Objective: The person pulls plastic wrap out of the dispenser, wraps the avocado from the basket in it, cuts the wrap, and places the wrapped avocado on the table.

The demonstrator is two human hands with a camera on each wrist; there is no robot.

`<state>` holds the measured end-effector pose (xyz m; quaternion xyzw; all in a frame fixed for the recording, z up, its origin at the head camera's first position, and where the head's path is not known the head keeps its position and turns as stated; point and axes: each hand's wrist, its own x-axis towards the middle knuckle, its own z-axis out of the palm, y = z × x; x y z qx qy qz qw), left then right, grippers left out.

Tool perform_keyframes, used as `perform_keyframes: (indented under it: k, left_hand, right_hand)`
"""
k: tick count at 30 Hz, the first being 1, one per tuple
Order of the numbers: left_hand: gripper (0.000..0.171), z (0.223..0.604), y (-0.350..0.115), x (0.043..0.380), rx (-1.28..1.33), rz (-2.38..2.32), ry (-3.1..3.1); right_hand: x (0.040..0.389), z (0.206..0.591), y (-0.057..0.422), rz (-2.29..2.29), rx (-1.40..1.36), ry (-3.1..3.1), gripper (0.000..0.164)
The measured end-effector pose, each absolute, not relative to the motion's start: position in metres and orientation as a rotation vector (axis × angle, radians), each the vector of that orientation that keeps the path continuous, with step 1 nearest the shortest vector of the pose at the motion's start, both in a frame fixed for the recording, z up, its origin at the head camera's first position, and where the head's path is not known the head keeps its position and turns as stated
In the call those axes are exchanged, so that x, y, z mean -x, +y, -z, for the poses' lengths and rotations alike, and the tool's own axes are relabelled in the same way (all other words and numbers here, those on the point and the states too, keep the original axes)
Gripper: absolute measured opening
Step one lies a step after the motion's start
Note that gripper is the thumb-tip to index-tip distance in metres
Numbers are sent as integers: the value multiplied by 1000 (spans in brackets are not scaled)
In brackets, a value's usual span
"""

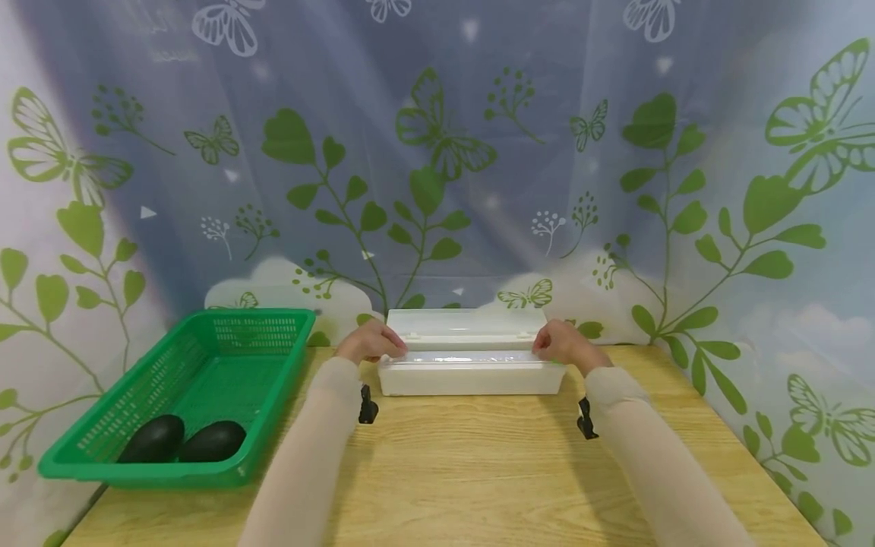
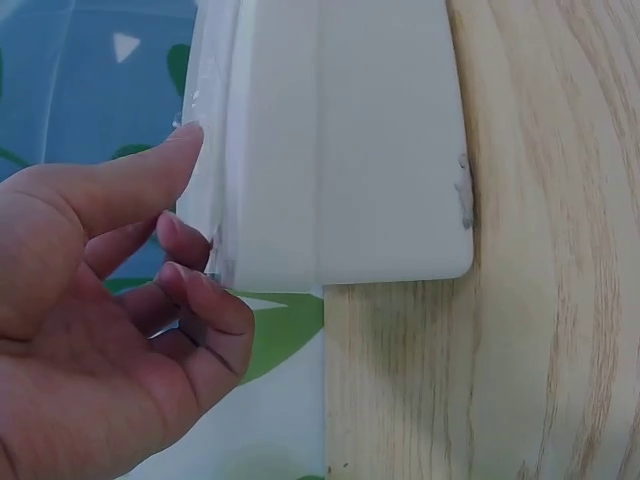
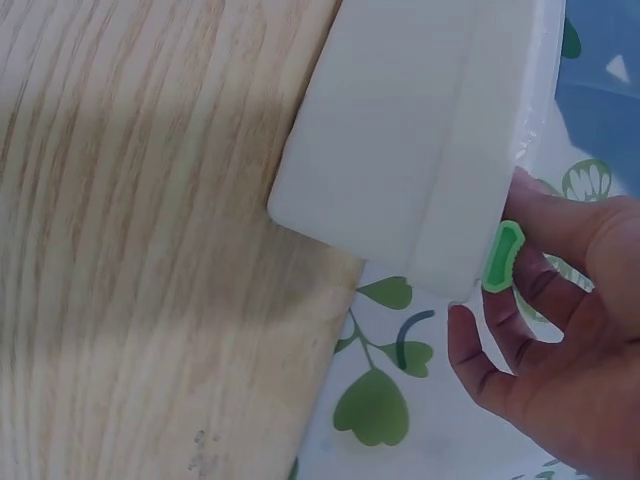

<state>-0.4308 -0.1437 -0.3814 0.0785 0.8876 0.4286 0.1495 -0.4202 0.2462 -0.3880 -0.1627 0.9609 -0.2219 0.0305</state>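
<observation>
In the head view, a long white box (image 1: 472,380) lies on the wooden worktop (image 1: 465,463), near its far edge, with its translucent lid (image 1: 465,323) raised at the back. Clear film (image 1: 472,356) stretches shiny along the top of the box. Both hands are at it: the left hand (image 1: 371,342) pinches the film at the box's left end, the right hand (image 1: 569,346) at the right end. Pale sleeves (image 1: 301,463) cover the forearms. To the left, a green basket (image 1: 174,475) holds two dark eggplants (image 1: 213,442), side by side at its near end. A leaf-and-butterfly curtain (image 1: 478,251) hangs behind.

In the left wrist view, the thumb presses on the film's edge and the fingers curl in beneath, close against the box end. The box's near corner rests on the worktop.

In the right wrist view, thumb and bent fingers meet at the other end of the box. A small green piece (image 3: 503,257) shows just beside the fingers; whether it is fixed to the box is hard to tell.
</observation>
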Motion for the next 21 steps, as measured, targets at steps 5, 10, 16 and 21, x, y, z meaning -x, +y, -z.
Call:
perform_keyframes:
  k: [5,10,16,21]
  left_hand:
    - [28,381,-144,431,-193,-1284,2530]
    - [33,382,-145,434,-126,-1379,2483]
    - [36,380,-146,435,-76,-1463,2402]
    - [24,382,-146,440,-48,-1484,2390]
  right_hand:
    - [422,393,251,812,484,3006,16]
    - [423,391,254,924,457,2995,20]
    - [422,388,255,1005,403,2981,22]
    - [424,390,257,1090,393,2960,23]
